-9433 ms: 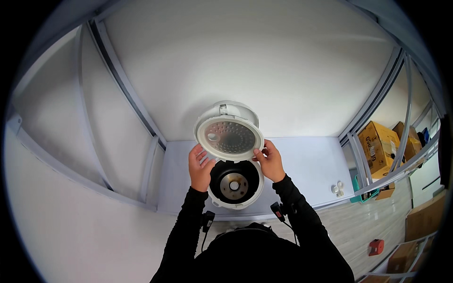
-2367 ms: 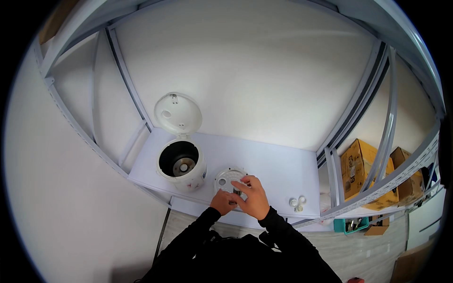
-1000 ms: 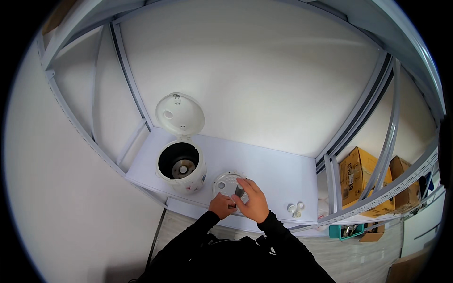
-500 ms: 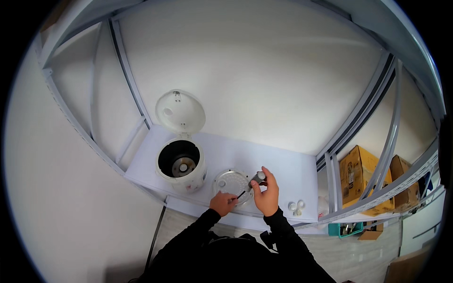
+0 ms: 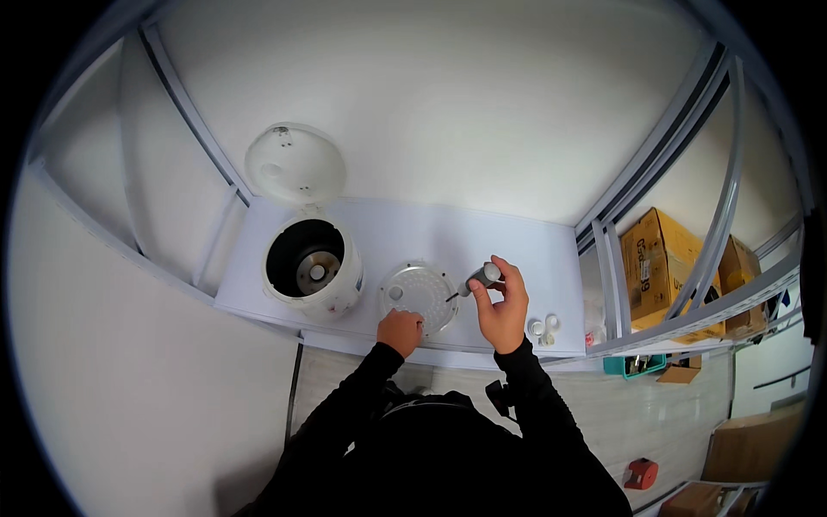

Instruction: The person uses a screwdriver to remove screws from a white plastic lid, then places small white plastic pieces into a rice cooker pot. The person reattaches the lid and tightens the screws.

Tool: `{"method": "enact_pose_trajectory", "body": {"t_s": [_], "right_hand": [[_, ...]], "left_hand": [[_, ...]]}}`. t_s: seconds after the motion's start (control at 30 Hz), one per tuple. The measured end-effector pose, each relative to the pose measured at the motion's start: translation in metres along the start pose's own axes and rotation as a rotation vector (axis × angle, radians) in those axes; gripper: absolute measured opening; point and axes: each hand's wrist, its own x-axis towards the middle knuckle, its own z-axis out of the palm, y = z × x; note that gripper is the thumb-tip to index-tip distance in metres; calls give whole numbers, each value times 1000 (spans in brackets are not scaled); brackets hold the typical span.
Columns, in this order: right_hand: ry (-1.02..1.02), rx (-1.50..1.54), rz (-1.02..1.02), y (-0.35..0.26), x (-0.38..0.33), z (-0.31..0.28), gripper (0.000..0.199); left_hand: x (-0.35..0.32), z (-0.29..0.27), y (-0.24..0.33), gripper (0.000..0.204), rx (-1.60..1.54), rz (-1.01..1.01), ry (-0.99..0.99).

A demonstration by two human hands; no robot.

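Note:
A small grey electric screwdriver (image 5: 476, 281) is in my right hand (image 5: 506, 312), with the fingers wrapped round its body. Its thin dark shaft points down and left over a round, pale inner lid (image 5: 428, 295) with a dotted surface and a metal rim, which lies on the white table. At the near left edge of this lid is my left hand (image 5: 401, 332), fingers curled. What they hold, if anything, is hidden. Left of the lid stands a white rice cooker (image 5: 334, 297) with its outer lid (image 5: 297, 164) raised. Its dark inside shows a round metal heating plate (image 5: 318, 273).
Several small white round pieces (image 5: 544, 329) sit at the table's right end. Past the frame posts are a yellow cardboard box (image 5: 668, 267) and a teal bin (image 5: 637, 366). A red object (image 5: 641, 474) lies on the floor at the lower right.
My left hand has come away from the screwdriver's shaft to the inner lid's near edge. The screwdriver in my right hand has moved slightly right relative to the lid. The view has shifted.

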Motion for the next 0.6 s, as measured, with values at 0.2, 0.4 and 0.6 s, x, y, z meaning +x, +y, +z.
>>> {"method": "enact_pose_trajectory", "body": {"t_s": [0.2, 0.4, 0.6], "right_hand": [[-23, -13, 13, 1, -3, -2, 46], [-49, -83, -17, 5, -6, -6, 46], [-68, -134, -11, 18, -12, -8, 47]], "left_hand": [[8, 6, -4, 14, 226, 137, -112], [11, 1, 1, 15, 246, 146, -147], [6, -7, 7, 13, 115, 114, -103]]}}
